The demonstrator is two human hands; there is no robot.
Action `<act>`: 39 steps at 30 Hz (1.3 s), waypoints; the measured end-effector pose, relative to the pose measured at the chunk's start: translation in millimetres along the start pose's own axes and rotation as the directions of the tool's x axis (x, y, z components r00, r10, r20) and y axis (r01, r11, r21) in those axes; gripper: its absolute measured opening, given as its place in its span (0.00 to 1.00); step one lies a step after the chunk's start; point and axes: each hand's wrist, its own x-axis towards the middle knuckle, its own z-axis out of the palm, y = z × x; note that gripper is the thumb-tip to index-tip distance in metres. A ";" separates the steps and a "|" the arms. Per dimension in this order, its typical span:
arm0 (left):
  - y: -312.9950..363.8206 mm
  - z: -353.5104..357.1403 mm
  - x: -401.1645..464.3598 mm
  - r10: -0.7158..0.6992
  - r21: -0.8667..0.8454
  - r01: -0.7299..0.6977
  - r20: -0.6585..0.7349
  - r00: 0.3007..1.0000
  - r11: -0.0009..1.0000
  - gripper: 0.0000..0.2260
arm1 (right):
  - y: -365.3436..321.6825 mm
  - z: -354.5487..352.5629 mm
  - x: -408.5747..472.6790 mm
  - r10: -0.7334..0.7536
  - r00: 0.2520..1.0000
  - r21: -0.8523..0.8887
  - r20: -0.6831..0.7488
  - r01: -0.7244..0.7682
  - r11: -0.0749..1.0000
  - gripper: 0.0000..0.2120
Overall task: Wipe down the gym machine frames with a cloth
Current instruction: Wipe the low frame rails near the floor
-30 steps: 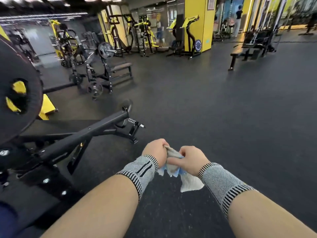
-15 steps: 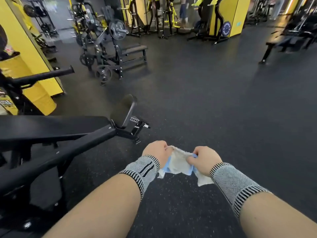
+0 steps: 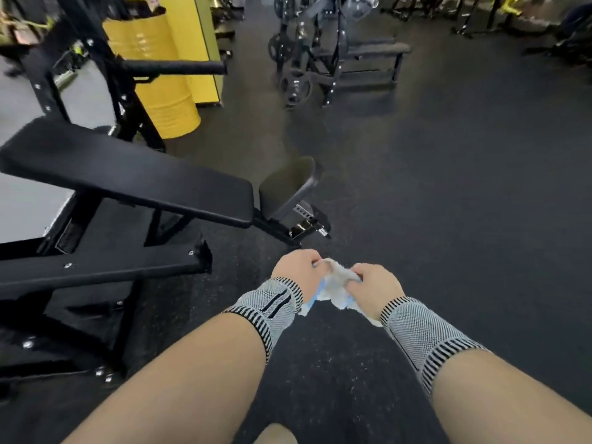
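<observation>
Both hands' grip bunches the cloth (image 3: 333, 283) between them.

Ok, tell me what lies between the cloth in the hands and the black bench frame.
In the head view, only bare dark speckled floor separates the cloth from the bench frame.
</observation>
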 end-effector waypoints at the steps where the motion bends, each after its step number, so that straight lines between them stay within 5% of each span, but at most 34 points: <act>1: 0.0 -2.4 16.7 -0.026 -0.013 0.026 -0.005 1.000 1.000 0.13 | -4.4 1.1 20.4 -0.010 1.000 -0.015 0.017 0.010 1.000 0.07; 8: -22.2 -12.4 154.0 -0.142 -0.097 0.138 -0.041 0.989 0.986 0.07 | -31.8 15.9 171.4 -0.046 0.997 0.014 0.064 0.045 0.999 0.14; 17: -49.8 5.1 303.6 -0.321 -0.073 0.321 0.017 0.947 0.944 0.09 | -29.0 31.6 333.7 -0.085 0.974 0.114 0.210 0.062 0.992 0.04; 22: -96.8 45.5 389.5 -0.431 -0.138 0.428 0.005 0.902 0.893 0.08 | -17.9 84.4 438.7 -0.144 0.899 0.059 0.414 0.132 0.990 0.14; 32: -261.1 210.8 548.7 -0.469 -0.100 0.468 0.019 0.883 0.878 0.06 | 87.4 284.4 594.0 0.066 0.854 0.270 0.516 -0.236 0.934 0.14; 39: -365.7 314.9 660.6 -0.341 -0.028 0.341 -0.145 0.929 0.940 0.12 | 151.3 407.3 703.7 0.138 0.894 0.568 0.427 -0.384 0.728 0.14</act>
